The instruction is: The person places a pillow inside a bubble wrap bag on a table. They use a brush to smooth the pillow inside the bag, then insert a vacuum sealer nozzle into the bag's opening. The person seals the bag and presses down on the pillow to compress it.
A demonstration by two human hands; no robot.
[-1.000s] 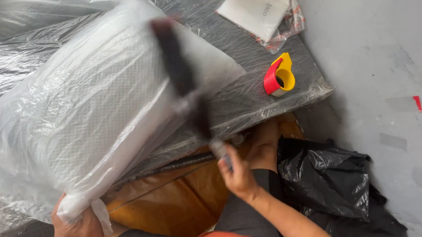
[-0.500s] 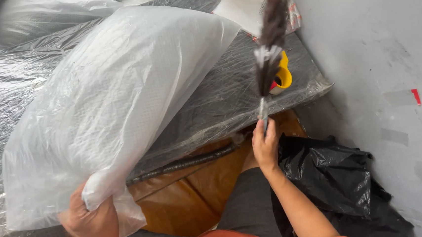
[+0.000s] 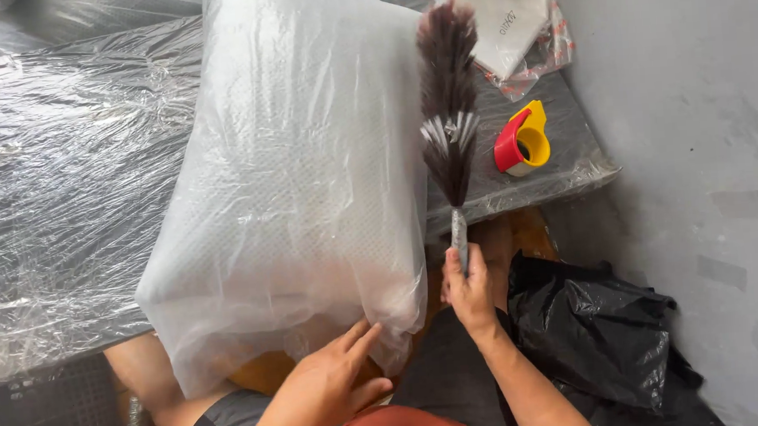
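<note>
Feathers of the duster [image 3: 449,101] rest against the plastic-wrapped pillow [image 3: 297,183]; right hand [image 3: 469,288] closes its grip round the handle. Left hand [image 3: 324,388], fingers spread open, braces the pillow's lower edge, which should steady it for light strokes

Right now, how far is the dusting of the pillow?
Done: the pillow is already sealed in clear plastic. In hand: the right hand holds a feather duster upright beside it; the left hand steadies the bottom edge. How much is left, I cannot tell.
</note>
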